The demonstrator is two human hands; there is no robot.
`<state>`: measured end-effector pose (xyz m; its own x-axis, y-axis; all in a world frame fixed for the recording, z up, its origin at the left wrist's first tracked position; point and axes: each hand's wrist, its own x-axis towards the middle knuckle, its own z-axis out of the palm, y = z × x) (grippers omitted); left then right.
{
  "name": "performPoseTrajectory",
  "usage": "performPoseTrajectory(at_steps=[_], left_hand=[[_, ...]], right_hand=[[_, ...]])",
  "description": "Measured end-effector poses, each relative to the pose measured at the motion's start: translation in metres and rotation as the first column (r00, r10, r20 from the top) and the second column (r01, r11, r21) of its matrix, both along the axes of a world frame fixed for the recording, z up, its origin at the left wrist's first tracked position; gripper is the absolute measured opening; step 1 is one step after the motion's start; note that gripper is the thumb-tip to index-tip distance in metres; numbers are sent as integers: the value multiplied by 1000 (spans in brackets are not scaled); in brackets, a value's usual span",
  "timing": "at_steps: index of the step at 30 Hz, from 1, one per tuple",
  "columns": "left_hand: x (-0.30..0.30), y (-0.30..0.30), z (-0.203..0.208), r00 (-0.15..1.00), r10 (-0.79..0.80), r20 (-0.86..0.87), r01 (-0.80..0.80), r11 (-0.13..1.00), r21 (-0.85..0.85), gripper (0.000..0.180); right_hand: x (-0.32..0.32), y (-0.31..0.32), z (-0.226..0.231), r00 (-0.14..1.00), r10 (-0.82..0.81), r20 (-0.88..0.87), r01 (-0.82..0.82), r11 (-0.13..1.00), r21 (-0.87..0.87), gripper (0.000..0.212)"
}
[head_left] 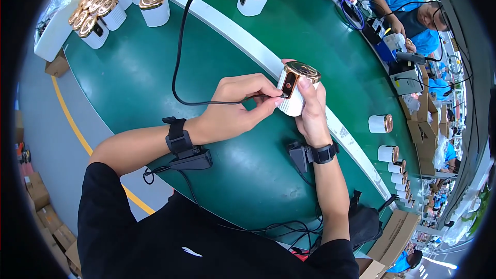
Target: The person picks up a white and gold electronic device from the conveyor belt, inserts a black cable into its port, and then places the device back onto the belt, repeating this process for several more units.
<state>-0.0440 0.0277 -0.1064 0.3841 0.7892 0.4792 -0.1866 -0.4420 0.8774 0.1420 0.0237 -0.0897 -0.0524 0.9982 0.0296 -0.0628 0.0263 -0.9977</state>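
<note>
A small white ribbed device with a shiny gold top (292, 104) sits tilted in my right hand (313, 111), whose fingers wrap round it. My right thumb presses near its gold rim, beside a dark side panel framed in gold. My left hand (230, 108) pinches the end of a thin black cable (179, 62) against the lower part of that panel. The plug itself is mostly hidden by my fingertips, so I cannot tell how far in it sits. From there the cable loops left and up past the top edge. Both wrists carry black straps with small black boxes.
Similar devices crowd a white tray (42, 46) at upper left, with one (154, 14) beside it. Across the white rail (227, 23) of the green table (134, 72) stand another (252, 5) and a row at right (380, 124). A co-worker in blue (398, 0) sits beyond.
</note>
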Motion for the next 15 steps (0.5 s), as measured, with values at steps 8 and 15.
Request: performPoseTrajectory(at_steps=[8, 15], left_hand=[[7, -1, -2, 1000, 28, 7, -27, 998, -48, 4], [21, -5, 5, 996, -26, 85, 39, 986, -160, 3]], right_hand=[[-3, -6, 5, 998, -24, 59, 24, 1000, 9, 58], [13, -4, 13, 994, -4, 109, 3, 1000, 12, 52]])
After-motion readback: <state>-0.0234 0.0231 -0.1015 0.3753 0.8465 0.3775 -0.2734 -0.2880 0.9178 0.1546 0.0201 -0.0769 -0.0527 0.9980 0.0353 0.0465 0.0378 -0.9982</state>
